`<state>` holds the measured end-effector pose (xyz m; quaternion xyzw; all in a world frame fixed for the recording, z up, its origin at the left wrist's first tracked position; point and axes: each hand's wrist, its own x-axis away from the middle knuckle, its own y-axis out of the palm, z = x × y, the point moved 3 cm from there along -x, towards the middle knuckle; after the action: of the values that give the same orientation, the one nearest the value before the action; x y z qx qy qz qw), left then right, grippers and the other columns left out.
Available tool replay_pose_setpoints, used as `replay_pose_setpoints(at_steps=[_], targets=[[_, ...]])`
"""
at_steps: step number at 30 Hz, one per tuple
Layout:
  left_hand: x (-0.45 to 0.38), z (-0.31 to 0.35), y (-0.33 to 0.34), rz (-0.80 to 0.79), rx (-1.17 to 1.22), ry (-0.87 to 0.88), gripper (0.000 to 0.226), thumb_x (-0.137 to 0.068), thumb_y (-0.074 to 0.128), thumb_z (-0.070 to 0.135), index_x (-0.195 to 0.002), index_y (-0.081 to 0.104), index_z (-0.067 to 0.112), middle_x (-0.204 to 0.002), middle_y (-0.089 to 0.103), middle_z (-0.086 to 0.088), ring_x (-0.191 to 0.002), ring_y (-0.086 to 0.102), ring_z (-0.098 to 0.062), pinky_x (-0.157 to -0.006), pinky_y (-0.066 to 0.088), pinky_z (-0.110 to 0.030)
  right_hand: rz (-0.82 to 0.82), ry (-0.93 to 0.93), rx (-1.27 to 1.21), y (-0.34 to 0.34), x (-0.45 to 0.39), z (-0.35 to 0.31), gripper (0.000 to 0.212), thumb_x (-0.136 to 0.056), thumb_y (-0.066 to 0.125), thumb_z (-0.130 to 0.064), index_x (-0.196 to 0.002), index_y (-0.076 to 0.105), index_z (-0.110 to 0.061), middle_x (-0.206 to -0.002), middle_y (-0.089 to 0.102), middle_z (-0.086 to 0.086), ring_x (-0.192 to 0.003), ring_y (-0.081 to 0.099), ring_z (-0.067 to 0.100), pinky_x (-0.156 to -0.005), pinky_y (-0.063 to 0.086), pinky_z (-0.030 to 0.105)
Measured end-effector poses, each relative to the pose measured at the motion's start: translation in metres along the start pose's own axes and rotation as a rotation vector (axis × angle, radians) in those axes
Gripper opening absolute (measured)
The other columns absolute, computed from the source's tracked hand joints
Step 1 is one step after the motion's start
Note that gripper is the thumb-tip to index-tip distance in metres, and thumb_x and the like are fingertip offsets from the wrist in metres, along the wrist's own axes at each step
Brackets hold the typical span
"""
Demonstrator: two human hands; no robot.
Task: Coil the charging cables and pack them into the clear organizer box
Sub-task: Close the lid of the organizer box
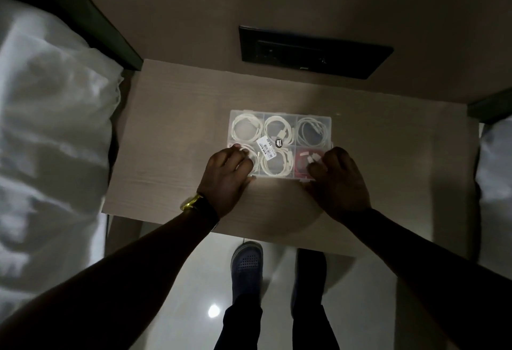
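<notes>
The clear organizer box (279, 113) lies flat on a small wooden bedside table (171, 139), its lid down with a price sticker (267, 149) on top. Coiled white cables (246, 128) fill its compartments, and the near right one holds a red cable (302, 164) with white plugs. My left hand (225, 175) rests on the box's near left corner, fingers curled over the lid. At the near right corner my right hand (336, 180) presses on the lid and front edge. Both hands hide the front latches.
A black socket panel (315, 52) is set in the wall behind the table. White bedding (52, 142) lies to the left and another white bed (496, 172) to the right. My feet in dark clogs (246, 266) stand on the glossy floor below the table's front edge.
</notes>
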<state>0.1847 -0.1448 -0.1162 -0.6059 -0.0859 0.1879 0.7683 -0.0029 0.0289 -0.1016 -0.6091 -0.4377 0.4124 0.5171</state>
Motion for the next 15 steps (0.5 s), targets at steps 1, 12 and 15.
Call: replay_pose_setpoints(at_steps=[1, 12, 15], targets=[[-0.003, 0.000, -0.001, -0.009, -0.005, -0.004, 0.034, -0.090, 0.061, 0.035, -0.113, 0.062, 0.010, -0.123, 0.064, -0.013, -0.120, 0.054, -0.037, -0.096, 0.045, -0.044, 0.013, -0.003, 0.000, 0.000, -0.003, 0.000, 0.029, -0.083, 0.067, -0.030, -0.101, 0.051, -0.015, -0.097, 0.054, 0.016, -0.100, 0.051, 0.039, -0.083, 0.048, 0.047], [-0.014, -0.020, -0.033, 0.159, 0.451, -0.454, 0.072, -0.074, 0.078, 0.039, -0.131, 0.049, 0.007, -0.130, 0.047, -0.014, -0.115, 0.053, -0.024, -0.099, 0.045, -0.032, 0.070, 0.599, -0.623, -0.007, 0.000, 0.008, 0.071, -0.081, 0.076, -0.033, -0.142, 0.042, -0.019, -0.136, 0.044, 0.007, -0.118, 0.053, 0.027, -0.094, 0.050, 0.038], [-0.012, -0.021, -0.029, 0.112, 0.531, -0.642, 0.048, -0.089, 0.065, 0.016, -0.134, 0.052, 0.003, -0.126, 0.054, -0.019, -0.107, 0.061, -0.033, -0.094, 0.050, -0.040, 0.032, 0.764, -0.769, -0.003, 0.001, -0.001, 0.048, -0.092, 0.065, -0.025, -0.138, 0.052, -0.020, -0.127, 0.055, 0.009, -0.105, 0.062, 0.024, -0.092, 0.055, 0.047]])
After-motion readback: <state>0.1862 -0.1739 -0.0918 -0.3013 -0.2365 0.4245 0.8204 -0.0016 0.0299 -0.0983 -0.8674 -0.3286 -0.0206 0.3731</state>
